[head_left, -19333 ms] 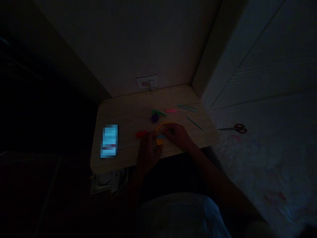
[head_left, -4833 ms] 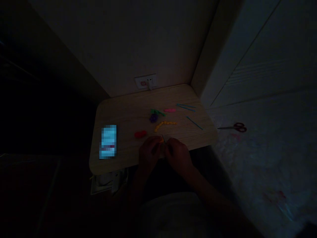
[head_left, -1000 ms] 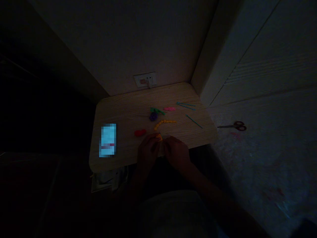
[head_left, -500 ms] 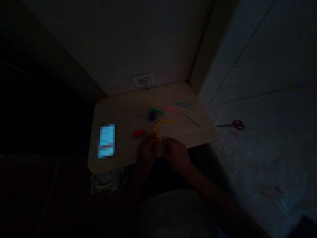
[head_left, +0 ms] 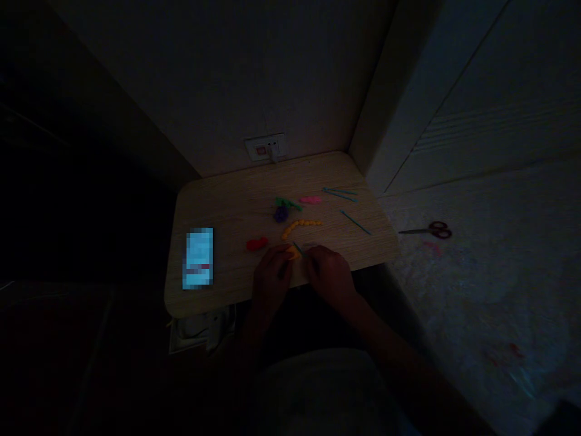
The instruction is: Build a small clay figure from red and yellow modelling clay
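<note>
Nearer than the curved yellow strand (head_left: pixel 301 224), the left hand (head_left: pixel 271 272), half curled, pinches a small orange piece (head_left: pixel 292 254); the right hand (head_left: pixel 330 272), curled tighter, grips a thin bluish stick (head_left: pixel 298 247) slanting over that piece. A red lump (head_left: pixel 257 243) lies left of the strand, a purple lump (head_left: pixel 281 214) and pink piece (head_left: pixel 311 200) beyond it.

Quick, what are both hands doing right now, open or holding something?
Left hand: closed, holding a small orange piece.
Right hand: closed, holding a thin stick, its far end over the orange piece.
</note>
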`<control>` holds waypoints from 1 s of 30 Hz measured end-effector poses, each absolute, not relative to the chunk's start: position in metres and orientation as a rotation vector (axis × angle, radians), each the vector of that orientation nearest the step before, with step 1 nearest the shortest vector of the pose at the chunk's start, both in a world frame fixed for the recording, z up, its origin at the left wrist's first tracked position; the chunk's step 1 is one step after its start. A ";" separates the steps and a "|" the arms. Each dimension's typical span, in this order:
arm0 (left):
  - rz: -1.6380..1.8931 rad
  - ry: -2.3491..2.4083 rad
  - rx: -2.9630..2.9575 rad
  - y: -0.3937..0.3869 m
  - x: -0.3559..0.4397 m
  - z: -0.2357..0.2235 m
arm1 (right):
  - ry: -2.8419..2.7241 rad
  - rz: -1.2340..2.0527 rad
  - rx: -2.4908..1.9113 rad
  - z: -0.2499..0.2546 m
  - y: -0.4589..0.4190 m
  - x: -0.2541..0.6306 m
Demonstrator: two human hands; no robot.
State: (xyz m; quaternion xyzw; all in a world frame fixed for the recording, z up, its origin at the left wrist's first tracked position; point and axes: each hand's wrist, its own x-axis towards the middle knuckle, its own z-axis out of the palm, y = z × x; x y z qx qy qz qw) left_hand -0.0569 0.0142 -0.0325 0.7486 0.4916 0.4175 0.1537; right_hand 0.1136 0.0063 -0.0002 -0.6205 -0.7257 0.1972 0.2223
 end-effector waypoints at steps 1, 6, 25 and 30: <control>1.187 1.418 2.144 0.014 -0.057 -0.033 | -1.980 0.533 -1.736 -0.001 0.006 0.115; 1.168 1.481 2.086 0.013 -0.056 -0.033 | -2.045 0.552 -1.693 0.001 0.004 0.115; 1.084 1.526 2.137 0.014 -0.056 -0.034 | -1.810 0.541 -1.734 -0.008 0.005 0.131; 1.012 1.552 2.170 0.011 -0.055 -0.031 | -1.846 0.550 -1.775 -0.007 0.002 0.126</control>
